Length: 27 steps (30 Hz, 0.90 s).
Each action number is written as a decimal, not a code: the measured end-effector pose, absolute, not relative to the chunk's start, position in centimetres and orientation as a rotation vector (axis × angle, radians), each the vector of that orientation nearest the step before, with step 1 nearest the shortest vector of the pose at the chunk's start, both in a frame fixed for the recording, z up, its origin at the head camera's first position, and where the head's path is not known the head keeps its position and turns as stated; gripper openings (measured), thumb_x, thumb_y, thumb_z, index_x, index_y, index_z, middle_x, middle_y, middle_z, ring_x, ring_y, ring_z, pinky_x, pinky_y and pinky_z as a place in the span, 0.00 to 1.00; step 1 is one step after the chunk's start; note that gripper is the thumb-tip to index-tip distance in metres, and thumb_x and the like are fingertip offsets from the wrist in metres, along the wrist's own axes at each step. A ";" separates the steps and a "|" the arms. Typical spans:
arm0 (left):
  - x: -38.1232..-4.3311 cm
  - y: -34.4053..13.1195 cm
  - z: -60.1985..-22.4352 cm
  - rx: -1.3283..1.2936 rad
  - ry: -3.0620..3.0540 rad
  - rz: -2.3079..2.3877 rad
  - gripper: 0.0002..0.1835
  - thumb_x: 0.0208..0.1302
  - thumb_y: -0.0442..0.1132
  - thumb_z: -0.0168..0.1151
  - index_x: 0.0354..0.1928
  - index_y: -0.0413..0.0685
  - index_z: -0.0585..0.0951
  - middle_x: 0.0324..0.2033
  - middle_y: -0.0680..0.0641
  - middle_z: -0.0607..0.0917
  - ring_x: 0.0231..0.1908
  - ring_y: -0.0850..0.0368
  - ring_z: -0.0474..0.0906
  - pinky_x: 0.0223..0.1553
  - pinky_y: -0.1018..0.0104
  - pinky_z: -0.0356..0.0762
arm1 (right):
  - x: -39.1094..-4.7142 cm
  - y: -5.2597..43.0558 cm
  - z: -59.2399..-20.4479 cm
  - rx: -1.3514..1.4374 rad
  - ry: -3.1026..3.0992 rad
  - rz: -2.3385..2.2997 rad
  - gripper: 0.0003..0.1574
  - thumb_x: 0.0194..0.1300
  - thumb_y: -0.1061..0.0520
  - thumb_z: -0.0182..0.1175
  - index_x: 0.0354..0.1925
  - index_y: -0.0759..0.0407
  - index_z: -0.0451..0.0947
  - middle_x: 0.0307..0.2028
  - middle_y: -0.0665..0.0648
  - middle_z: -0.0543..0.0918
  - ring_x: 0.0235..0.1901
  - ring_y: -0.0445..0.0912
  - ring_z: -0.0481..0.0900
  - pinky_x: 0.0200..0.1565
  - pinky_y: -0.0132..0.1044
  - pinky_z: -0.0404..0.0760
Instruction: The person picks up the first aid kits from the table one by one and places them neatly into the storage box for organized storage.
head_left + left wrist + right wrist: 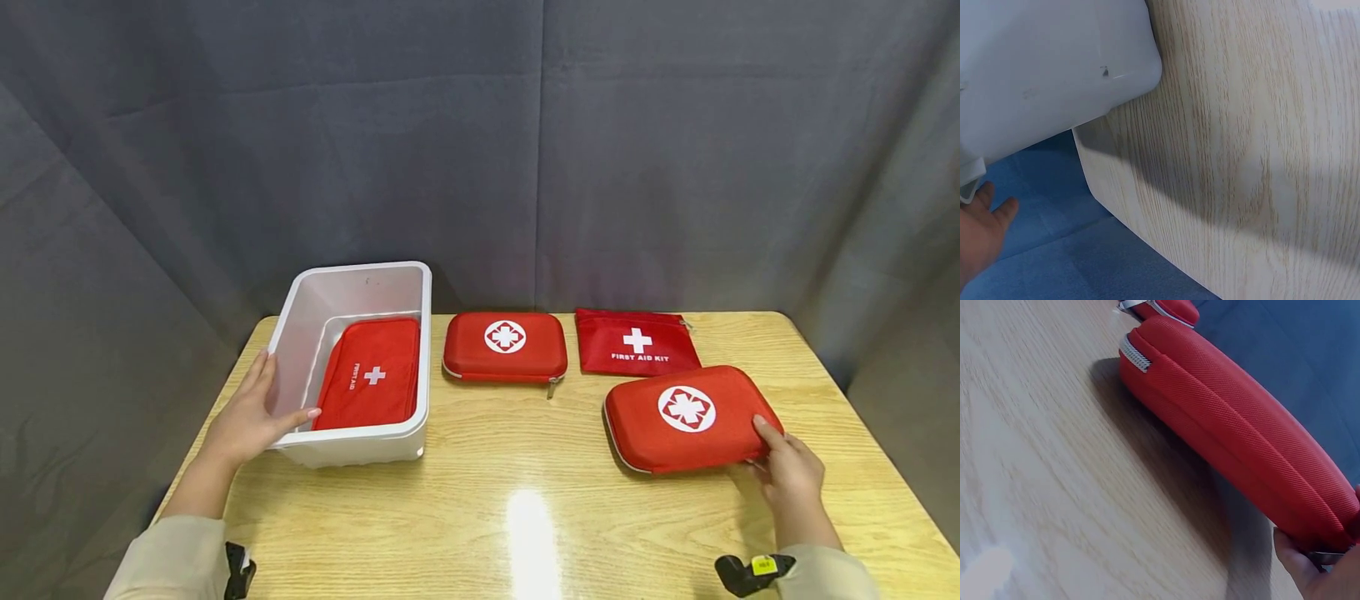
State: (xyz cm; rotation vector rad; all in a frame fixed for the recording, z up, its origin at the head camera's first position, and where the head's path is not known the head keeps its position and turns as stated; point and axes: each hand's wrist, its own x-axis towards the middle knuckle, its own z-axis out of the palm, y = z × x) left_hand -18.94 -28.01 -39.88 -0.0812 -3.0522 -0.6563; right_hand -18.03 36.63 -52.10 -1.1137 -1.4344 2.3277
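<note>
At the left of the head view, a white plastic bin [426, 350] stands on the table with a flat red first aid pouch [382, 358] inside. My left hand [243, 421] rests on the bin's near left corner. Its fingers lie spread and fairly straight along the left rim, and the thumb reaches over the front rim. On the right, my right hand [795, 471] holds a red hard-shell first aid case [720, 417] by its right end, thumb on top. The case is tilted and raised off the table; its zipper [1135, 355] shows in the right wrist view.
A second red hard-shell case [480, 354] lies beside the bin, its zipper pull towards the front. Right of it is a flat red first aid kit pouch [600, 350]. Behind the wooden table [487, 517] hangs a grey curtain [480, 167].
</note>
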 end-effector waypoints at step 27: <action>-18.9 -28.0 -39.8 -0.072 -3.061 -0.631 0.55 0.47 0.65 0.53 0.64 0.37 0.40 0.64 0.39 0.39 0.59 0.34 0.47 0.47 0.35 0.55 | -24.6 35.0 -54.6 -0.847 -1.286 2.328 0.35 0.31 0.51 0.74 0.43 0.55 0.75 0.30 0.55 0.80 0.25 0.52 0.80 0.24 0.48 0.75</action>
